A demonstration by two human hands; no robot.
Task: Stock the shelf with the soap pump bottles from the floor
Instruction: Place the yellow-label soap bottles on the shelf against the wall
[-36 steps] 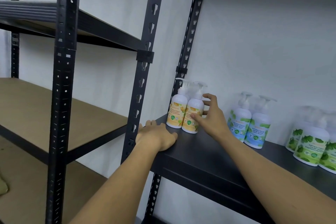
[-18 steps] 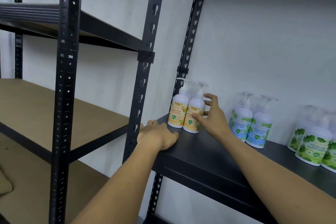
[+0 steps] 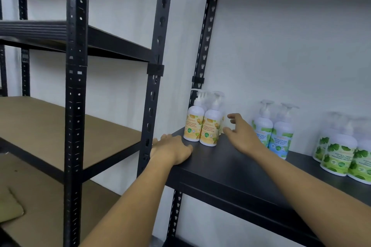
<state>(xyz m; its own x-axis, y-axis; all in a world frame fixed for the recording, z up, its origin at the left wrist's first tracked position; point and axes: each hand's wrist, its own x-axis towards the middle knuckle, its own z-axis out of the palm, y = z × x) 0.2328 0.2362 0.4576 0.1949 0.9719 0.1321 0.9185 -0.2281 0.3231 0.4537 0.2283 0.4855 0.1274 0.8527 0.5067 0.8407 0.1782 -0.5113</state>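
Yellow-labelled soap pump bottles (image 3: 209, 126) stand upright at the left end of the black shelf (image 3: 230, 168), with at least one more half hidden behind the front two. My right hand (image 3: 242, 133) hovers just right of them, fingers spread and off the bottle. My left hand (image 3: 170, 149) rests palm down on the shelf's front left corner. Two blue-labelled bottles (image 3: 275, 132) stand further right, partly behind my right hand. Green-labelled bottles (image 3: 339, 150) sit at the right edge.
Black slotted uprights (image 3: 153, 86) separate this shelf from a neighbouring rack with brown board shelves (image 3: 60, 126). A piece of cardboard (image 3: 10, 209) lies on the lower board at left. A white wall is right behind the bottles.
My right hand has let go of the front yellow bottle and drawn back a little to the right. My left hand has stayed on the shelf corner.
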